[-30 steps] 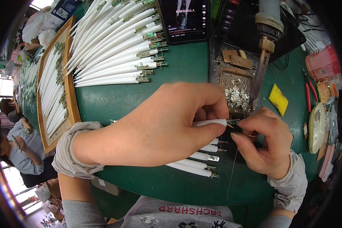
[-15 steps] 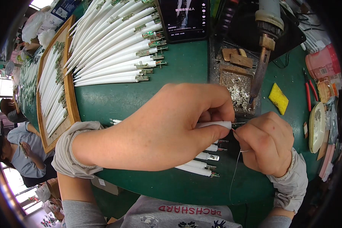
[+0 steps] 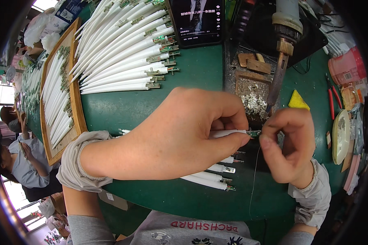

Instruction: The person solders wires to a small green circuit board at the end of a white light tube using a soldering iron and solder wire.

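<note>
My left hand point(image 3: 180, 139) pinches a white tapered tube point(image 3: 229, 133) between thumb and fingers. From the tube's right end a small green circuit board point(image 3: 254, 133) sticks out. My right hand point(image 3: 292, 143) is at the board's tip, thumb and forefinger pressed together. A thin silvery wire point(image 3: 254, 179) hangs down from beside those fingertips. Below my left hand several more white tubes point(image 3: 206, 182) with boards at their ends lie on the green table point(image 3: 131, 108), partly hidden by the hand.
A soldering iron point(image 3: 279, 77) points down over a tray of solder scraps point(image 3: 253, 98). Right of it are a yellow sponge point(image 3: 299, 100), red-handled pliers point(image 3: 335, 98) and an oval dish point(image 3: 341, 136). White tubes point(image 3: 126, 53) fan out by a phone point(image 3: 196, 24). People sit at left.
My right hand has turned and moved slightly up, its thumb and forefinger now at the board's tip. The board shows more fully. The thin wire hangs straighter. My left hand has shifted slightly left.
</note>
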